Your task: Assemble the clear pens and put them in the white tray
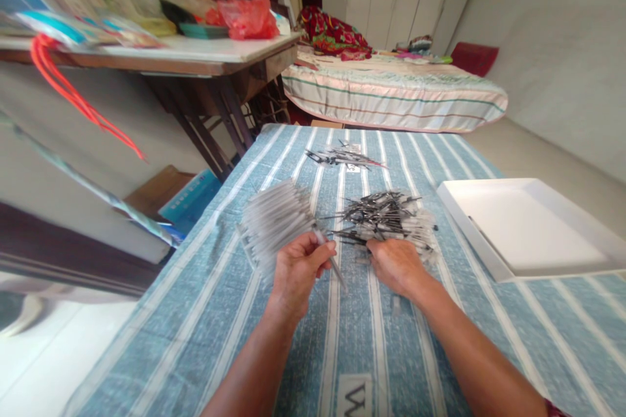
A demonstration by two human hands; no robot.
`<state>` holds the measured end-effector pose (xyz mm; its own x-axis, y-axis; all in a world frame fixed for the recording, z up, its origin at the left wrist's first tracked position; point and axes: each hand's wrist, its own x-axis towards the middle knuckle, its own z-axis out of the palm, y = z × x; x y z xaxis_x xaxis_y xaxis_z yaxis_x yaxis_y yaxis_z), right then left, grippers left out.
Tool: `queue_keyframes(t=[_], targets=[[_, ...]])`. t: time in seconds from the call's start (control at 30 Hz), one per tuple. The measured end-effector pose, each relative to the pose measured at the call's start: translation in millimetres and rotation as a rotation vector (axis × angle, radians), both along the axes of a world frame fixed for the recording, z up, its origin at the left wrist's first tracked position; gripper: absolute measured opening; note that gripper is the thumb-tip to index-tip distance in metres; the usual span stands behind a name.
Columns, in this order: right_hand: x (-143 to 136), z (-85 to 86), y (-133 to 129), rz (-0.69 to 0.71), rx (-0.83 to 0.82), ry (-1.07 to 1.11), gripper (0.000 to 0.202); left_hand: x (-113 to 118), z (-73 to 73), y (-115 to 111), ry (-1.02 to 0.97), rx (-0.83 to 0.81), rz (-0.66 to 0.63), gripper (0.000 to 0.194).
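My left hand (pixel 300 268) is closed around a thin translucent tube (pixel 337 272), which slants down to the right from its fingertips. Just behind and to the left of that hand lies a stack of pale tubes (pixel 278 218) set side by side. My right hand (pixel 397 266) touches the near edge of a loose pile of black and clear thin pieces (pixel 381 212); its fingertips point down into the pile, and whatever they pinch is too small to make out. Farther back on the cloth is a smaller scatter of dark and clear pieces (pixel 345 156).
A shallow white box (pixel 557 228) stands on the right of the striped blue cloth (pixel 210 287). One small clear piece (pixel 396 303) lies near my right wrist. Behind left is a cluttered table (pixel 195 55) with red cords hanging; a bed (pixel 391 94) stands beyond.
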<state>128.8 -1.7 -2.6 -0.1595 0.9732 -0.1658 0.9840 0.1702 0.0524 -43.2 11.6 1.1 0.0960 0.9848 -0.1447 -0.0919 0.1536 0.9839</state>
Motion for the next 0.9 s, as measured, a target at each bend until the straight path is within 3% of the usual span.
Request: queue_keyframes(t=[0.2, 0.43, 0.57, 0.7, 0.9], targets=[[-3.9, 2.9, -6.6, 0.078, 0.005, 0.088, 0.021, -0.2, -0.9, 0.9, -0.017, 0.009, 0.032, 0.019], [-3.5, -4.0, -5.5, 0.047, -0.002, 0.155, 0.02, -1.9, 1.2, 3.0, -0.089, 0.017, 0.14, 0.016], [3.4, -6.4, -11.7, 0.069, 0.078, 0.472, 0.012, -3.6, 5.0, 3.8, -0.199, 0.016, 0.217, 0.017], [3.1, -9.4, -18.8, 0.087, 0.066, 0.841, 0.008, -4.2, 6.9, 3.5, -0.257, 0.015, 0.215, 0.017], [-3.9, -11.4, -21.3, 0.073, 0.052, 1.044, 0.008, -2.1, 6.8, 1.8, -0.243, 0.026, 0.182, 0.017]])
